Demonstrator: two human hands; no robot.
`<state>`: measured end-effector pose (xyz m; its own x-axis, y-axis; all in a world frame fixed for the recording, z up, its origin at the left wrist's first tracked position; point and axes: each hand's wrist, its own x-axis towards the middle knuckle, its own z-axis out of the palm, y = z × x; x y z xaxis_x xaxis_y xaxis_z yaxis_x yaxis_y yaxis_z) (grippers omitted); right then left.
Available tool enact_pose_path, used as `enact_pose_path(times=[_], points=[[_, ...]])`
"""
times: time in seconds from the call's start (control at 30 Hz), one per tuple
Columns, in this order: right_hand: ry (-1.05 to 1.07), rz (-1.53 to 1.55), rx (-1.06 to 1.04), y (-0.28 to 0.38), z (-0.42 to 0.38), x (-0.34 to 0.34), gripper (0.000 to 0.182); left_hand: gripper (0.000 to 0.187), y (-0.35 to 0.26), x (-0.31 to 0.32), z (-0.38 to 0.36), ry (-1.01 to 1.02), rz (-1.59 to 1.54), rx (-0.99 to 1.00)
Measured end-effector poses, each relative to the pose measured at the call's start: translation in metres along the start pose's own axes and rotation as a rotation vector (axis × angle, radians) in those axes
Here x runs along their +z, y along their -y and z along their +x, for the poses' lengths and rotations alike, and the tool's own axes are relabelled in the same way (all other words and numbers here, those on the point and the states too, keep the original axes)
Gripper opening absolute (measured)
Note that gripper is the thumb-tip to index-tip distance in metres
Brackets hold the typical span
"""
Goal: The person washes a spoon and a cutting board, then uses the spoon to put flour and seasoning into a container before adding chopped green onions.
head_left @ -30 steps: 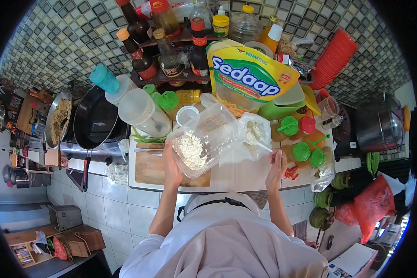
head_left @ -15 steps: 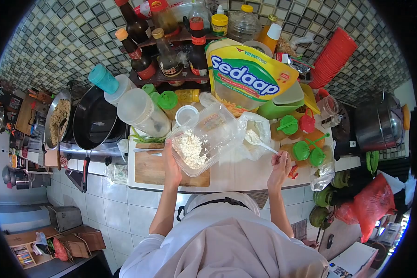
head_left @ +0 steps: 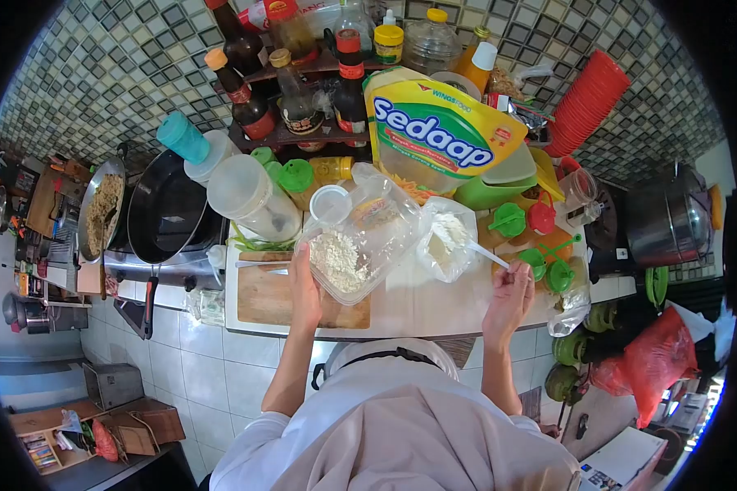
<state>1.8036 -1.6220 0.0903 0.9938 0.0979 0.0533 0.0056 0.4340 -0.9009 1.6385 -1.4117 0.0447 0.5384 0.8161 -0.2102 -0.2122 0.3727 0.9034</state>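
Observation:
My left hand point(head_left: 305, 296) grips the left edge of a clear plastic container point(head_left: 391, 219), tilted over the counter. A heap of white, crumbly flour-like powder point(head_left: 337, 260) lies in the container's near left part. Pinched in my right hand point(head_left: 509, 301) is the handle of a white spoon point(head_left: 490, 254). The spoon's bowl end reaches into an open clear plastic bag point(head_left: 449, 266), where it meets more white powder point(head_left: 448, 229). This bag sits just right of the container.
Beneath the container lies a wooden cutting board point(head_left: 262, 304). Jars with green lids point(head_left: 509, 219) stand at the right, a large Sedaap pouch point(head_left: 434, 123) behind. To the left are a black frying pan point(head_left: 165, 209) and a pan of browned food point(head_left: 105, 211).
My right hand has moved a little right, and the spoon has shifted with it while its end stays at the bag. My left hand and the container have risen slightly.

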Motion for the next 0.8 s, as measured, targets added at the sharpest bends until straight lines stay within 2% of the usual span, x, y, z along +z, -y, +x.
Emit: enact_pose_path(times=[0.1,0.17,0.2,0.27,0.3,0.37,0.6,0.67,0.7,0.8], points=[[0.095,-0.019,0.012,0.001,-0.011,0.017,0.027,0.05,0.004,-0.003,0.002,0.004,-0.038,-0.05],[0.307,-0.182,0.021,-0.003,-0.018,0.023,0.028,0.05,0.001,0.002,0.0,0.018,-0.032,-0.053],[0.311,-0.179,0.021,-0.004,-0.023,0.028,0.028,0.049,-0.002,0.005,-0.001,0.03,-0.026,-0.057],[0.604,-0.385,-0.085,-0.004,-0.03,0.035,0.022,0.049,-0.009,0.011,-0.005,0.053,-0.067,-0.042],[0.609,-0.384,-0.085,-0.003,-0.029,0.038,0.022,0.048,-0.012,0.013,-0.007,0.079,-0.108,-0.031],[0.9,-0.552,-0.433,-0.001,-0.027,0.045,0.015,0.047,-0.014,0.015,-0.01,0.066,-0.178,-0.071],[0.962,-0.567,-0.496,0.011,-0.019,0.042,0.012,0.043,-0.003,0.004,-0.007,0.062,-0.294,-0.161],[1.1,-0.52,-0.38,0.012,-0.017,0.04,0.012,0.044,-0.005,0.006,-0.008,0.064,-0.28,-0.155],[1.098,-0.522,-0.38,0.011,-0.016,0.041,0.012,0.044,-0.006,0.008,-0.008,0.066,-0.266,-0.149],[1.097,-0.697,-0.443,0.008,-0.015,0.041,0.011,0.044,-0.003,0.01,-0.007,0.045,-0.262,-0.173]])
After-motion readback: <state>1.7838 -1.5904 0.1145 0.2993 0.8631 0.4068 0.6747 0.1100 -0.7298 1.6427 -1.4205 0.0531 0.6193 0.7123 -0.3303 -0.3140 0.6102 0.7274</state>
